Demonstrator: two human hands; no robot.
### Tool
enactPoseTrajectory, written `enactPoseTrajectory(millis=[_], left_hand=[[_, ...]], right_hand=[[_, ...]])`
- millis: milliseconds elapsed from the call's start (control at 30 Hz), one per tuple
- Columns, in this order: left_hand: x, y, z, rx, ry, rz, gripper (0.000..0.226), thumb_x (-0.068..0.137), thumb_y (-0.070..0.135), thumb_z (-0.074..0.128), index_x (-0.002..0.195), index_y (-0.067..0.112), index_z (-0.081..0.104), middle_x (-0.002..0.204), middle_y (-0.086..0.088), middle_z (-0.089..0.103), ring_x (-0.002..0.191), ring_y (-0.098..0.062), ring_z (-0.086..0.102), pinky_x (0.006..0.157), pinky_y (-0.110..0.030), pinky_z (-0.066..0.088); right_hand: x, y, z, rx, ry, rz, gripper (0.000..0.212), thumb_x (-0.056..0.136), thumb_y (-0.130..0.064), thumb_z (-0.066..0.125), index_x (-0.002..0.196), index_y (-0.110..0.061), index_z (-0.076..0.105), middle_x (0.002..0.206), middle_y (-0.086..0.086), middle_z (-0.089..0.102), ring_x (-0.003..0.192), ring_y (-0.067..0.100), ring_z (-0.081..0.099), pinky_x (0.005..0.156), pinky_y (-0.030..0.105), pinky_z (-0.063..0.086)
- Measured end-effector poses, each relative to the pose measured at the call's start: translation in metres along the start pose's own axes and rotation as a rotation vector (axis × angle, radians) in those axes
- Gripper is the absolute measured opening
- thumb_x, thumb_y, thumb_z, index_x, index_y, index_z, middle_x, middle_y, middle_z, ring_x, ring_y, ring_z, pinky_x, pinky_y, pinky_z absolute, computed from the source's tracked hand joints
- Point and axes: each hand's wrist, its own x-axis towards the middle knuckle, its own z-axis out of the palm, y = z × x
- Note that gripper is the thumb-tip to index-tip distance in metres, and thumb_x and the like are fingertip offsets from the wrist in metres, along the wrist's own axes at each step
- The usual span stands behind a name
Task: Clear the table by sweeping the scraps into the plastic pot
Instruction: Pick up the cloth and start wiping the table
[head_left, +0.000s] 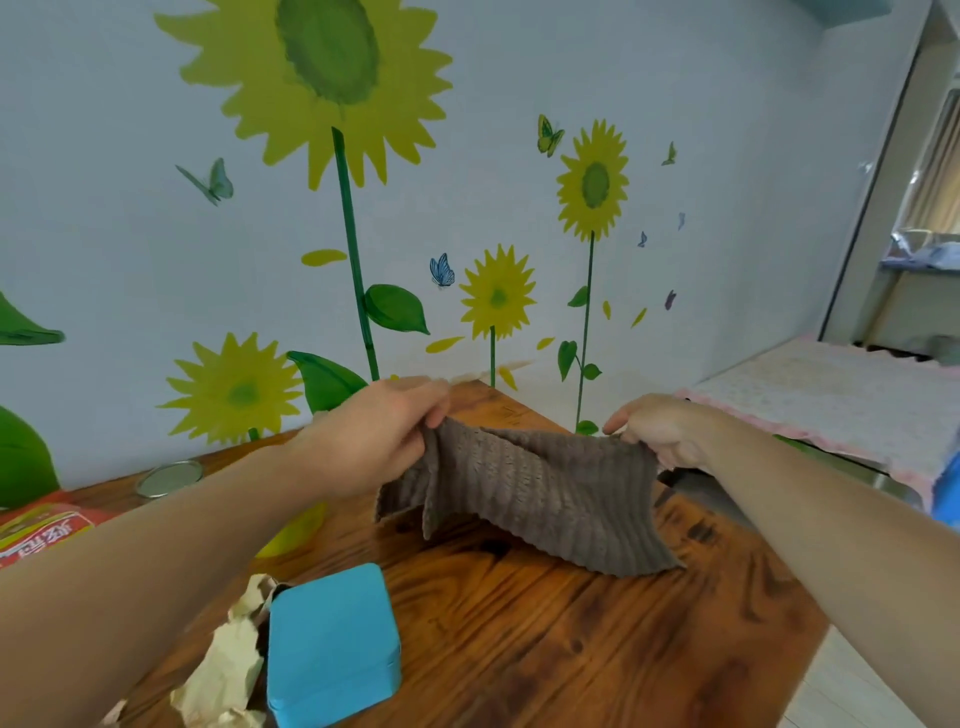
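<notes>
Scraps (224, 675) of crumpled paper are lying unswept beside the blue box (332, 649), so clearing seems barely begun; left hand (374, 434) and right hand (661, 430) are both pinching the grey cloth (535, 493)

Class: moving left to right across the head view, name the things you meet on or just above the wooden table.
Red packet → crumpled paper → blue box → grey cloth.

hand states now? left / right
Left hand: pinches the top left edge of the grey cloth.
Right hand: grips the cloth's top right corner, stretching it above the table.
</notes>
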Motion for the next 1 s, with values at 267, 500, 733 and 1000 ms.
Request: enactPoseTrajectory(millis=[267, 500, 733, 1000], left_hand=[[-0.013, -0.007, -0.028, 0.027, 0.166, -0.032, 0.040, 0.072, -0.009, 0.069, 0.085, 0.020, 0.045, 0.077, 0.006, 0.050, 0.067, -0.016, 0.043, 0.061, -0.018, 0.034], [-0.034, -0.004, -0.069, 0.188, 0.359, -0.031, 0.036, 0.086, -0.009, 0.057, 0.107, 0.018, 0.050, 0.085, -0.003, 0.058, 0.067, -0.029, 0.056, 0.062, -0.044, 0.050], [-0.065, -0.019, -0.107, 0.378, 0.417, -0.075, 0.037, 0.076, -0.019, 0.063, 0.101, 0.007, 0.057, 0.090, -0.012, 0.063, 0.077, -0.036, 0.060, 0.062, -0.048, 0.054], [-0.106, -0.041, -0.130, 0.515, 0.205, -0.061, 0.042, 0.065, -0.020, 0.058, 0.089, 0.014, 0.051, 0.076, -0.005, 0.056, 0.073, -0.031, 0.050, 0.058, -0.045, 0.046]], right_hand=[[-0.029, -0.032, -0.023, 0.275, 0.014, -0.104, 0.030, 0.105, 0.009, 0.040, 0.107, -0.008, 0.065, 0.120, 0.018, 0.063, 0.090, 0.024, 0.061, 0.070, 0.033, 0.053], [-0.055, -0.059, -0.030, 0.385, 0.104, -0.253, 0.018, 0.100, 0.007, 0.058, 0.096, -0.006, 0.069, 0.093, 0.011, 0.068, 0.079, 0.018, 0.063, 0.067, 0.029, 0.053], [-0.078, -0.105, -0.011, 0.394, 0.223, -0.478, 0.014, 0.099, -0.001, 0.066, 0.090, -0.011, 0.072, 0.092, 0.010, 0.069, 0.074, 0.018, 0.065, 0.060, 0.028, 0.055], [-0.081, -0.136, 0.025, 0.210, 0.177, -0.583, 0.017, 0.104, -0.021, 0.062, 0.115, -0.011, 0.069, 0.108, 0.011, 0.068, 0.095, 0.026, 0.067, 0.082, 0.042, 0.062]])
